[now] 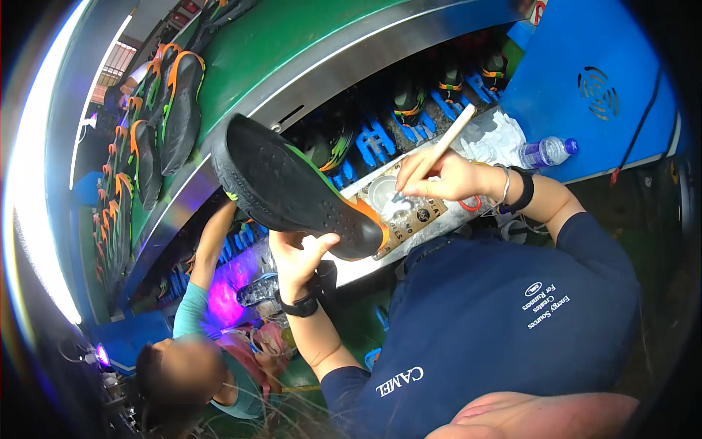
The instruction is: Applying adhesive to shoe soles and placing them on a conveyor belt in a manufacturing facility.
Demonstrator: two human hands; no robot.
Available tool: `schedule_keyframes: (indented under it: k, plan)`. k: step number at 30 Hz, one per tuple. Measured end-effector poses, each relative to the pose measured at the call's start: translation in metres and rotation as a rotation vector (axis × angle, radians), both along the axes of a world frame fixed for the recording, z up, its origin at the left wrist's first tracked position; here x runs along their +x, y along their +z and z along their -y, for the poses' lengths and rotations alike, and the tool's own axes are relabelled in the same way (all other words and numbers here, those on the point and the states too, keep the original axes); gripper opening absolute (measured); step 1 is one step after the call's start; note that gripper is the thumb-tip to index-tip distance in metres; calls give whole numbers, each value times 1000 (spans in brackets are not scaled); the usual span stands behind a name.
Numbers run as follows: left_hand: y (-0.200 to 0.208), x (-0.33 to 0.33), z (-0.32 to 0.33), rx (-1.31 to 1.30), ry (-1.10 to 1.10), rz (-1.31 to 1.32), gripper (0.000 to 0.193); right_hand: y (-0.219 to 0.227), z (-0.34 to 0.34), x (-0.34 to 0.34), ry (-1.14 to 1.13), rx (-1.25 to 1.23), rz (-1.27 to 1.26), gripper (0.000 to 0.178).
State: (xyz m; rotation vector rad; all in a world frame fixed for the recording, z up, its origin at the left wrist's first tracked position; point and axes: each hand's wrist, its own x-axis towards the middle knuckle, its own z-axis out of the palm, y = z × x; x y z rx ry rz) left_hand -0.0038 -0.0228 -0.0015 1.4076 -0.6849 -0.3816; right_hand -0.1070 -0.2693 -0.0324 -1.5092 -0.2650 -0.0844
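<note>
A black shoe sole (281, 179) with an orange end and a green edge is tilted up, its hollow inner side facing me. My left hand (296, 256) grips it from below, thumb over the near edge. In my right hand (447, 178) is a brush (455, 133) with a pale wooden handle, its upper end pointing up and away. The brush's lower end is beside a small pale cup (380, 189); whether it touches the contents cannot be made out. The cup stands on a printed cardboard sheet (423, 214).
Crumpled white tissue (501, 139) and a plastic bottle (548, 152) are at the right. Several soles (183, 110) line the green belt (292, 44). Shoes on blue holders (376, 143) fill the shelf below it. A co-worker in a teal sleeve (191, 307) reaches in at left.
</note>
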Motion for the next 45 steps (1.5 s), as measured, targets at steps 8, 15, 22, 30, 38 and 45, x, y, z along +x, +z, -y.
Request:
schedule_keyframes:
  k: [8,15,22,30,38,45]
  plan:
    - [28,-4,25,40,-102,40,61,3,2,8,-142,-157,303,8]
    - [39,-5,27,11,-71,87,55,0,2,6,-194,-205,395,6]
    - [44,-12,26,15,43,240,42,-1,-10,-10,-153,-142,392,6]
    - [43,-13,23,111,56,297,38,2,-18,-18,-164,-61,359,7]
    - [42,-12,21,48,19,237,42,-4,0,-12,-203,-111,234,6]
    - [42,-17,29,16,15,148,41,1,2,-8,-152,-157,398,7]
